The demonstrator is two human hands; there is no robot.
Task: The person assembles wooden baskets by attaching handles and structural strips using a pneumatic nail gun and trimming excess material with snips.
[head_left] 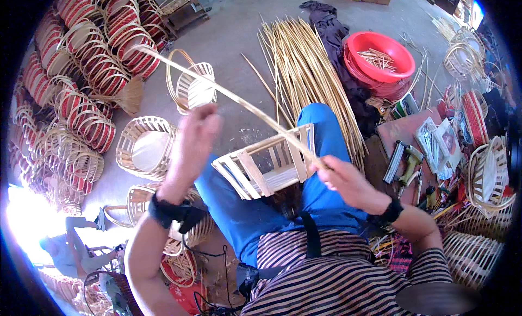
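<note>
My right hand [349, 181] is closed around the near end of a long, pale, flat cane strip [234, 98]. The strip slants up and away to the left, crossing over the basket on my lap. That basket [255, 178] is small, with pale upright slats and open gaps, and rests tilted between my knees. My left hand [197, 136] is raised left of the basket, a little below the strip and apart from it. Its fingers are smeared by motion, so whether they hold anything does not show.
Beyond my knees lies a bundle of long thin canes [310, 71], beside a red basin [402, 71] of short sticks. Unfinished baskets [147, 147] stand to the left, before stacked red-banded baskets [81, 107]. A nail gun [410, 163] and other tools lie at right.
</note>
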